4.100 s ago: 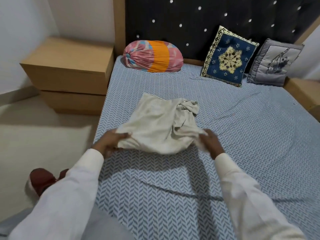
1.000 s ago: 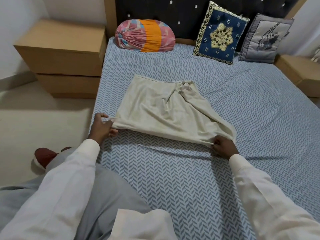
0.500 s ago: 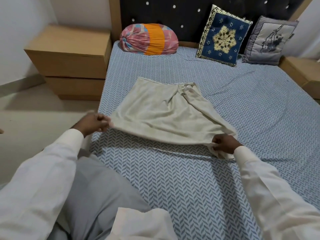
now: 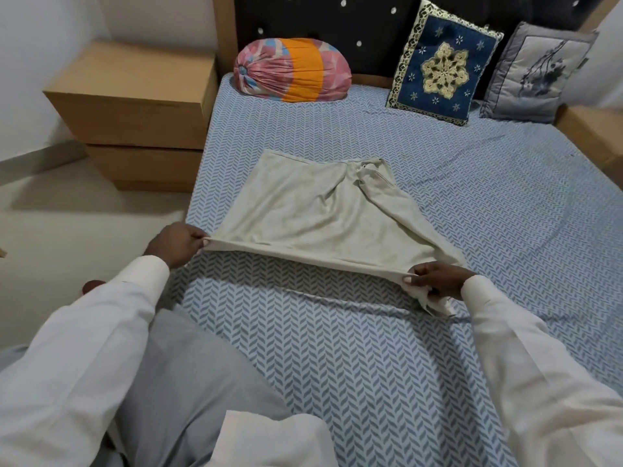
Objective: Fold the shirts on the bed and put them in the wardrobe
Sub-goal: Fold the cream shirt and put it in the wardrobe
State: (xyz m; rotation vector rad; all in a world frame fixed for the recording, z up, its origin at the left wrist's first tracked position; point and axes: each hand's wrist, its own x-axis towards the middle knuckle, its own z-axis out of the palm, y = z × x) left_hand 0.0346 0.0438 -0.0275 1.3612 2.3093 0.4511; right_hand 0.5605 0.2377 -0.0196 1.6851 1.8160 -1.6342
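Two hands clamped on one beige shirt (image 4: pixel 313 217), viewed from above and behind the arms. Lies at centre frame on the blue herringbone bed (image 4: pixel 505 197), partly folded, far edge flat on the sheet toward the top of the frame, near edge lifted and pulled taut. Pinched at its left corner by the left hand (image 4: pixel 177 244), middle left, right at the mattress side. Pinched at its right corner by the right hand (image 4: pixel 438 281), middle right and slightly lower in the frame, a loose tail of cloth hanging beneath the fingers. Well apart, both hands, white sleeves (image 4: pixel 101 332) running down to the bottom corners.

Runs left to right, long axis across the frame, straight ahead of both hands and just beyond them toward the headboard (image 4: pixel 371 28). Bunches into diagonal creases at its upper right, near what may be the collar. Sits about equally near each hand. Probably calls for carrying the held edge forward, away from the body, onto the far edge. Risks a skewed fold from the bunched right side.

Along the top of the frame: pink and orange bolster (image 4: pixel 293 74), navy embroidered cushion (image 4: pixel 445 62), grey cushion (image 4: pixel 536 72). Upper left: wooden bedside cabinet (image 4: pixel 135 96). No wardrobe in view.
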